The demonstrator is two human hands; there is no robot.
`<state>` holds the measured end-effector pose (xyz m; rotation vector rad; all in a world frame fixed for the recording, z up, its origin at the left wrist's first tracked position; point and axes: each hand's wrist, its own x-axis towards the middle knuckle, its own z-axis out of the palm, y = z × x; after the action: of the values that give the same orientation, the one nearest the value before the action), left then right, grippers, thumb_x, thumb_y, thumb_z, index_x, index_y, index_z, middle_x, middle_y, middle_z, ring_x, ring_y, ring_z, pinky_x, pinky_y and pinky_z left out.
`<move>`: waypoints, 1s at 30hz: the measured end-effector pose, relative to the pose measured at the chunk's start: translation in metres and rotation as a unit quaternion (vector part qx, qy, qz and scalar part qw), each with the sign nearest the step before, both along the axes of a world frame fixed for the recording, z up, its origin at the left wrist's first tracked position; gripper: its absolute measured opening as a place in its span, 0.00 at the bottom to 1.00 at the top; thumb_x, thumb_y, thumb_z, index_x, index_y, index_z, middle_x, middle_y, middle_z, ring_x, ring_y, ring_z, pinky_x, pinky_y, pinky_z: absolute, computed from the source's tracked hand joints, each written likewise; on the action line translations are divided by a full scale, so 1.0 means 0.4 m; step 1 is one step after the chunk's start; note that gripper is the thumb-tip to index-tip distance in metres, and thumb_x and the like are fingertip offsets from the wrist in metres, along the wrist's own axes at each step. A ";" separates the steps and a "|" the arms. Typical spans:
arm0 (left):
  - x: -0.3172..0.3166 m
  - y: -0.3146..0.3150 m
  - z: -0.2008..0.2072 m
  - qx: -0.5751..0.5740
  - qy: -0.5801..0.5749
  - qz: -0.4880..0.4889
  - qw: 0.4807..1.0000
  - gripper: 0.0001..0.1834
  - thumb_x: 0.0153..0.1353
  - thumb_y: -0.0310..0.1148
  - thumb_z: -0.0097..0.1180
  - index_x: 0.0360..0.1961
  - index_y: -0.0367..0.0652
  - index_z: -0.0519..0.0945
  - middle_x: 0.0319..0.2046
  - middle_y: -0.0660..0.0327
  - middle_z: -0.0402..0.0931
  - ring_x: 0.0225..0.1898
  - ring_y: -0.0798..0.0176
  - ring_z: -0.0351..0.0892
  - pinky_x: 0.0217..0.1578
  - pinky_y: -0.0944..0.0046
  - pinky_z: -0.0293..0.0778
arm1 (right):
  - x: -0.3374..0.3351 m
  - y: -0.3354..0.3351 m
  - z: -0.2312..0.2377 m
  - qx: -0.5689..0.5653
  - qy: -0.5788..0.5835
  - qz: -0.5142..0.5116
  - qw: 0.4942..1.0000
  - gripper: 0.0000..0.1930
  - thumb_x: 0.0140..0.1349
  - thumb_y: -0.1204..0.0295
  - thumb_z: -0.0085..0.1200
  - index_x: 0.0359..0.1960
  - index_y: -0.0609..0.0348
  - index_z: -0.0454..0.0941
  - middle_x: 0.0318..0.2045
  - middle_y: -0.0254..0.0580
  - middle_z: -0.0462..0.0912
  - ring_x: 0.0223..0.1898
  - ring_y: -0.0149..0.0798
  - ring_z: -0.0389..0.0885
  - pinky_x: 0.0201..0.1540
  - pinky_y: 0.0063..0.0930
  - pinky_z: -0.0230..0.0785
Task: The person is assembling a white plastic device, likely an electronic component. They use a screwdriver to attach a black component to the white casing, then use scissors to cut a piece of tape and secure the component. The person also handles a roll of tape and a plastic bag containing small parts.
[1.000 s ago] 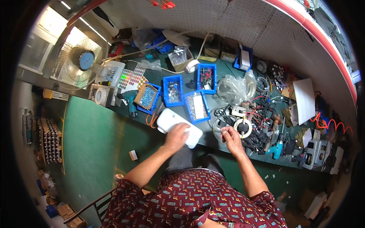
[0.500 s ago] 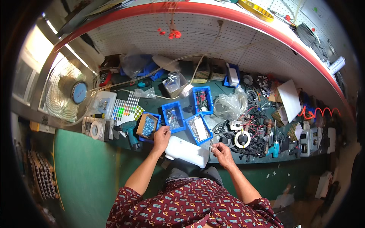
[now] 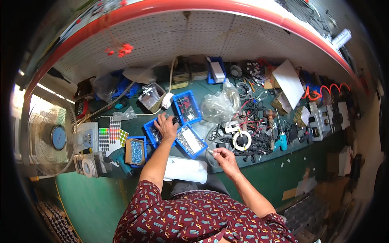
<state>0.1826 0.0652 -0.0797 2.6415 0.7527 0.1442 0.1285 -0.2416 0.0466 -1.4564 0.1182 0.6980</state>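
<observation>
My left hand (image 3: 166, 126) reaches over a blue bin (image 3: 150, 136) of small metal parts, fingers spread and pointing down, covering much of its contents. A small black round thing (image 3: 176, 120) is right beside its fingers; whether they touch it I cannot tell. My right hand (image 3: 227, 161) hovers at the table's front edge with thumb and forefinger pinched on a small pale piece (image 3: 210, 151), too small to name. Between my forearms, close to my body, lies a smooth white plastic housing (image 3: 186, 170) at the table edge.
Blue bins hold silver screws (image 3: 190, 139), red and black parts (image 3: 187, 107) and bluish screws (image 3: 137, 152). A teal drill (image 3: 120, 162) lies left, another teal driver (image 3: 280, 141) stands right. Tangled black cables (image 3: 259, 139) and a clear plastic bag (image 3: 221, 103) crowd the right. A fan (image 3: 56, 135) stands left.
My left hand has left the white housing and moved forward over the blue bin, its fingers spreading. My right hand keeps its pinch. The view has swung to the right.
</observation>
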 end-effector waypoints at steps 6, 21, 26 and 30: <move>-0.012 -0.002 0.064 -0.007 -0.141 -0.005 0.990 0.24 0.44 0.37 0.73 0.45 0.46 0.83 0.49 0.59 0.76 0.57 0.50 0.73 0.68 0.43 0.54 | 0.050 0.002 0.011 0.010 0.004 0.027 1.000 0.11 0.69 0.69 0.59 0.48 0.61 0.83 0.30 0.26 0.80 0.28 0.19 0.71 0.30 0.18 0.63; -0.277 -0.146 0.469 -0.389 -0.147 -0.222 0.882 0.20 0.53 0.28 0.63 0.48 0.35 0.77 0.37 0.56 0.77 0.38 0.63 0.79 0.41 0.60 0.77 | 0.091 0.044 0.104 0.159 0.006 0.069 0.985 0.12 0.68 0.67 0.62 0.47 0.60 0.82 0.26 0.23 0.74 0.21 0.19 0.60 0.24 0.18 0.49; -0.283 -0.139 0.493 -0.309 -0.146 -0.232 0.911 0.19 0.51 0.27 0.63 0.45 0.35 0.79 0.38 0.56 0.77 0.38 0.60 0.80 0.43 0.62 0.76 | 0.090 0.035 0.096 0.144 -0.014 0.094 0.985 0.13 0.68 0.64 0.62 0.47 0.58 0.85 0.26 0.24 0.78 0.23 0.19 0.67 0.25 0.17 0.59; -0.287 -0.137 0.508 -0.303 -0.129 -0.234 0.915 0.19 0.49 0.27 0.64 0.45 0.36 0.79 0.37 0.55 0.78 0.39 0.58 0.80 0.43 0.61 0.76 | 0.091 0.031 0.101 0.107 -0.033 0.111 0.987 0.13 0.68 0.63 0.62 0.47 0.59 0.86 0.28 0.25 0.80 0.26 0.19 0.71 0.28 0.17 0.63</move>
<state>0.0678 0.0105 0.1235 2.0685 0.0374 0.0993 0.1648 -0.2294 0.0871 -1.2954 -0.1692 0.8170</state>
